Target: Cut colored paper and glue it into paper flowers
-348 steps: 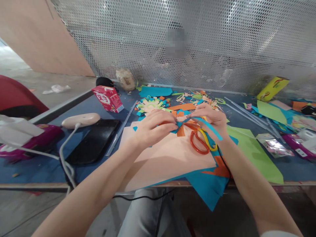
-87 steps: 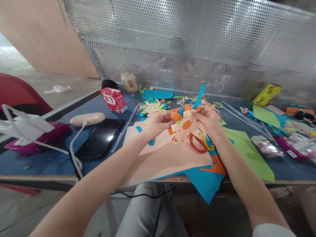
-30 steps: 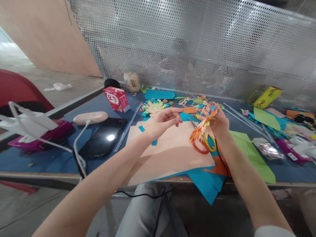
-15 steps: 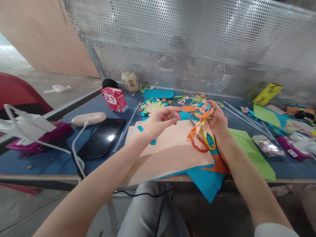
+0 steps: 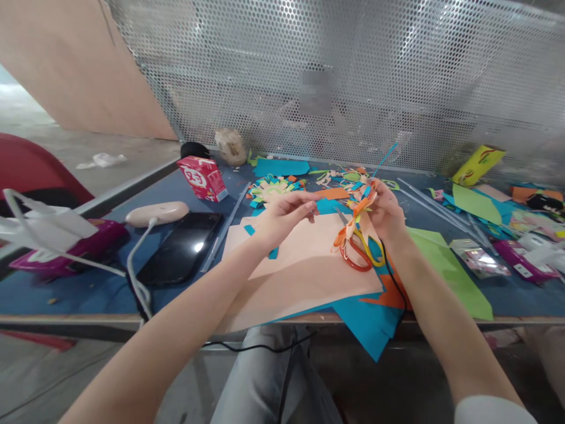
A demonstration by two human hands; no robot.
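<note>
My left hand (image 5: 289, 217) is closed in a pinch above the beige paper sheet (image 5: 309, 282). Whatever its thumb and fingertips hold, if anything, is too small to make out. My right hand (image 5: 388, 212) grips a paper flower (image 5: 363, 200) of orange, blue and light strips, with a thin blue strip (image 5: 387, 158) sticking up from it. Just below that hand are scissors (image 5: 362, 268) with red and yellow handles, their blades partly hidden by the strips. Behind my left hand lies a fringed green and beige paper piece (image 5: 273, 188).
Left of the sheets lie a dark phone (image 5: 182, 247), a white charger (image 5: 156, 213) with its cable, and a pink carton (image 5: 203, 178). Blue sheets (image 5: 366, 330) overhang the front edge; a green sheet (image 5: 445, 271) lies at right. A perforated metal panel (image 5: 247, 76) stands behind.
My left hand's thumb and fingertips have drawn closer together. My right hand and the paper flower have shifted only slightly, and the blue strip now shows more plainly.
</note>
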